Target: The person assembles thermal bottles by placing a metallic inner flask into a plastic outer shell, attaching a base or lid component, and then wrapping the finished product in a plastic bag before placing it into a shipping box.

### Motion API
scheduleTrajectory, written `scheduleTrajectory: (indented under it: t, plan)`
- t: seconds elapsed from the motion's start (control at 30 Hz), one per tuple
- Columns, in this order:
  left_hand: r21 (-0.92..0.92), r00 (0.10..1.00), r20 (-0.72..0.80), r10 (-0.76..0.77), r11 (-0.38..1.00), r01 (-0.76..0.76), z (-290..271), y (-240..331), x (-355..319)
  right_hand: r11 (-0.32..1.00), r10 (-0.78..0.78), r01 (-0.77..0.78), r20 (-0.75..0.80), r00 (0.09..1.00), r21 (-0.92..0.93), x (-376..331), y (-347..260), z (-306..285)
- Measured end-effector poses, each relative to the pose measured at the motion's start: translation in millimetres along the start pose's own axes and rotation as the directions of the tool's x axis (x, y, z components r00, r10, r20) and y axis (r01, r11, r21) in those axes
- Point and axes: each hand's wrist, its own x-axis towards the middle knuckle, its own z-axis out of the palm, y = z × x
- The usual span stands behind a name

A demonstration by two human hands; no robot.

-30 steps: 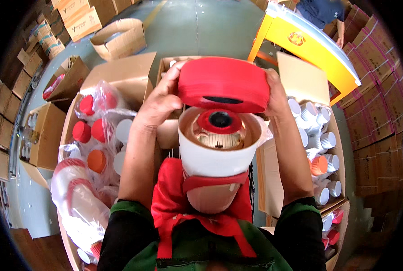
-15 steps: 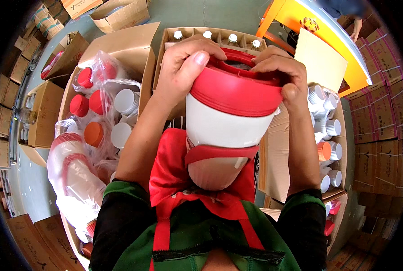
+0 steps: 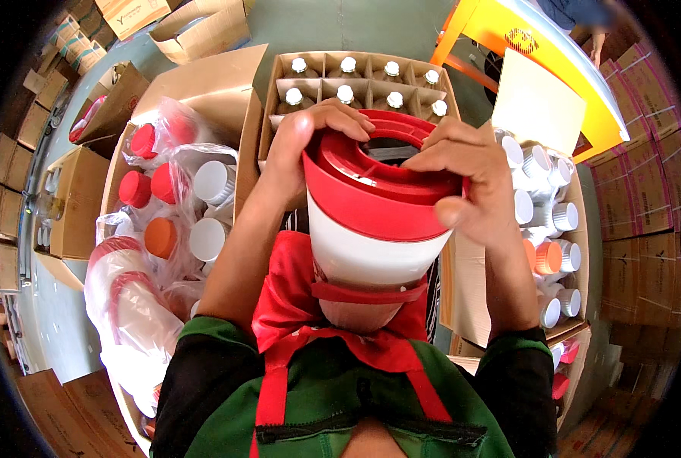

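Note:
In front of my chest is a large white plastic container (image 3: 375, 256) with a thick red ring top (image 3: 378, 202) and a red band lower down. The top faces up and slightly away, showing a round opening. My left hand (image 3: 302, 137) grips the left side of the ring, its fingertips hooked over the inner edge. On the right side my right hand (image 3: 466, 179) holds the ring too, fingers over the opening's edge and thumb outside. The container's lower end is near my red apron (image 3: 283, 282); the inside is mostly hidden.
Left stands an open carton (image 3: 237, 164) of red-, orange- and white-capped containers in plastic bags. Ahead, a divided carton (image 3: 325, 57) holds white-capped bottles. Right, another carton (image 3: 582, 229) has white-capped bottles. Beyond it are a yellow-orange table (image 3: 474, 46) and a person's arm (image 3: 598, 47).
The container has come down toward me and tipped, so its ring top and opening show more. Both hands moved with it, still gripping the ring. More bottles ahead are visible.

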Motion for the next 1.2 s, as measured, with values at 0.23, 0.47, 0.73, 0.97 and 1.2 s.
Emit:
scheduleTrajectory:
  t: [0.23,0.47,0.73,0.97,1.2]
  plan:
    - [0.165,0.99,-0.074,0.116,0.981,-0.103,15.5,45.2,20.1,0.994,0.006,0.021,-0.248,0.969,0.106,-3.8,14.0,-23.6]
    - [0.112,0.943,-0.14,-0.301,0.942,0.317,-28.2,18.1,-11.0,0.844,-0.342,0.44,0.326,0.881,-0.306,3.2,11.4,-12.8]
    - [0.323,1.0,-0.031,0.001,0.946,0.009,-23.3,5.2,-10.2,0.973,0.046,-0.084,0.176,0.983,0.213,5.8,18.3,-5.0]
    - [0.544,0.993,0.02,0.114,0.832,-0.107,17.7,33.9,9.1,0.875,0.259,-0.15,-0.185,0.948,0.46,7.9,40.3,9.0]
    - [0.808,0.951,0.178,0.251,0.514,-0.287,51.2,51.4,23.3,0.791,0.391,-0.113,-0.355,0.849,0.601,13.6,58.7,10.5]
